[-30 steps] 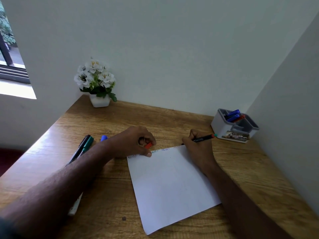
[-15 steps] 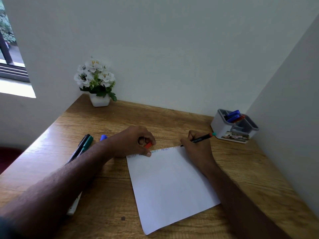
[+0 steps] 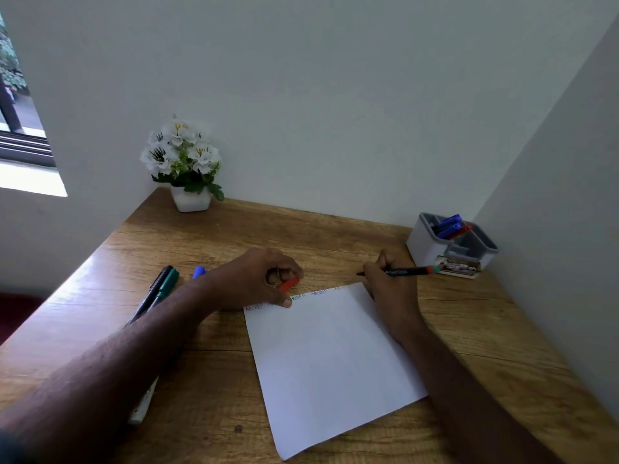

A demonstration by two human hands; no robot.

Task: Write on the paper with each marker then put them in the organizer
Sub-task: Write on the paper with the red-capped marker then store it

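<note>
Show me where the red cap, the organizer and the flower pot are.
red cap (image 3: 288,284): head view, middle of the cap held in the left hand (image 3: 254,279).
organizer (image 3: 422,245): head view, bare front-left wall of the grey box.
flower pot (image 3: 191,201): head view, front face of the white pot.

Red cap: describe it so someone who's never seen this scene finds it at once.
Start at the white paper on the wooden desk and go to its far left corner. The left hand rests there, pinching the red cap. It is the only short red piece; the markers lying further left are long.
</note>
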